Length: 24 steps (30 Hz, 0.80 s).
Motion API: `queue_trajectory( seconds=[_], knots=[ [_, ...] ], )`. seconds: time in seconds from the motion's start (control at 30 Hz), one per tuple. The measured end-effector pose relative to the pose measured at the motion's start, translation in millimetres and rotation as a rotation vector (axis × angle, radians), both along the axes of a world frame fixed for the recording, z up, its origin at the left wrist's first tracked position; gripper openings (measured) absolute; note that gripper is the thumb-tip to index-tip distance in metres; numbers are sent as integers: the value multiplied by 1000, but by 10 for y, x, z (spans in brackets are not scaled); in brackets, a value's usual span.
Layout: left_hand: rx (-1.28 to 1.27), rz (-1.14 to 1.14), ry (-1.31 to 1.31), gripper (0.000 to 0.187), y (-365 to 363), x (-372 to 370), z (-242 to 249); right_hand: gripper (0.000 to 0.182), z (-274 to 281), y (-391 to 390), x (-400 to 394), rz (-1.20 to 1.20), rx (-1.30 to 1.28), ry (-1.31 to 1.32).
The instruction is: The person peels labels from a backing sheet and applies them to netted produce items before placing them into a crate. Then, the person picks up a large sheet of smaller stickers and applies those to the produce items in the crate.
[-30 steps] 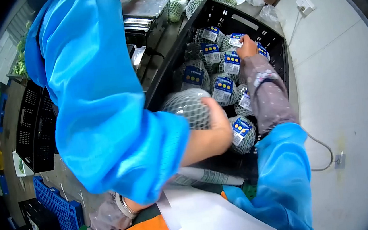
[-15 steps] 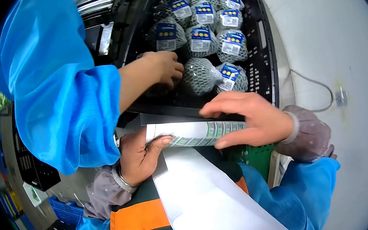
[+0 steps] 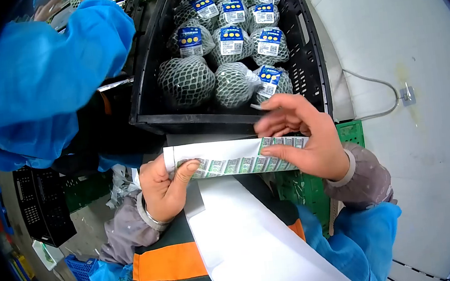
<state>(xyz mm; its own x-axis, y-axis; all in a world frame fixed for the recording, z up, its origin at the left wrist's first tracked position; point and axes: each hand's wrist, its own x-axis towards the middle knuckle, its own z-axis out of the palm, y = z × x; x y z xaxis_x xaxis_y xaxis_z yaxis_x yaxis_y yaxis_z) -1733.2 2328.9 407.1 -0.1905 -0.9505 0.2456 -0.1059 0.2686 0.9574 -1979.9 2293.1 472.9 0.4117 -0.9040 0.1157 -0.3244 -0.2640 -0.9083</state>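
Observation:
My left hand [image 3: 167,187] grips the left end of a folded sheet of stickers [image 3: 233,164], with small green and grey labels along its front. At the sheet's right end is my right hand [image 3: 312,139], thumb on the labels and fingers curled above and behind it. A long white backing strip [image 3: 257,236] hangs from the sheet over my apron. Just beyond my hands, a black crate [image 3: 201,122] holds several net-wrapped round items. Most carry blue and white labels; the netted item [image 3: 187,82] at the front left shows none.
A co-worker's blue sleeve [image 3: 37,78] is at the upper left, beside the crate. A green crate [image 3: 301,187] sits below my right hand, and a black crate [image 3: 42,206] stands at the left. The white wall [image 3: 390,41] with a cable is at the right.
The co-worker's hand has left the crate and moved to the upper left, with a netted item now at the crate's front left. My right thumb has shifted onto the labels.

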Motion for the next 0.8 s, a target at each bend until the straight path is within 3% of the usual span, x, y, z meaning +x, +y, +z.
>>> queue_trajectory(
  seconds=[0.03,0.13,0.23,0.37,0.43,0.5,0.57,0.73,0.8],
  knots=[
    [5,12,-1,17,0,-1,4,46,-10,-35,-16,45,-7,28],
    [35,76,12,16,19,1,-11,36,-49,-143,24,220,-756,373],
    [99,153,68,16,61,57,-60,33,-22,-238,123,322,-723,413],
    [170,293,198,17,160,154,-83,35,34,-784,202,105,207,-152],
    [191,319,220,16,224,206,-70,41,-162,-1496,219,-160,312,-250],
    [158,289,138,15,265,247,-99,41,-602,-2169,311,-336,344,-262],
    [115,283,22,15,266,278,-57,43,-937,-2525,549,-349,291,-174],
    [154,371,44,14,294,296,-19,40,-1398,-2966,1013,-409,214,-17],
    [165,393,53,14,298,304,-17,46,-1529,-3091,1082,-433,32,179]
  ],
)
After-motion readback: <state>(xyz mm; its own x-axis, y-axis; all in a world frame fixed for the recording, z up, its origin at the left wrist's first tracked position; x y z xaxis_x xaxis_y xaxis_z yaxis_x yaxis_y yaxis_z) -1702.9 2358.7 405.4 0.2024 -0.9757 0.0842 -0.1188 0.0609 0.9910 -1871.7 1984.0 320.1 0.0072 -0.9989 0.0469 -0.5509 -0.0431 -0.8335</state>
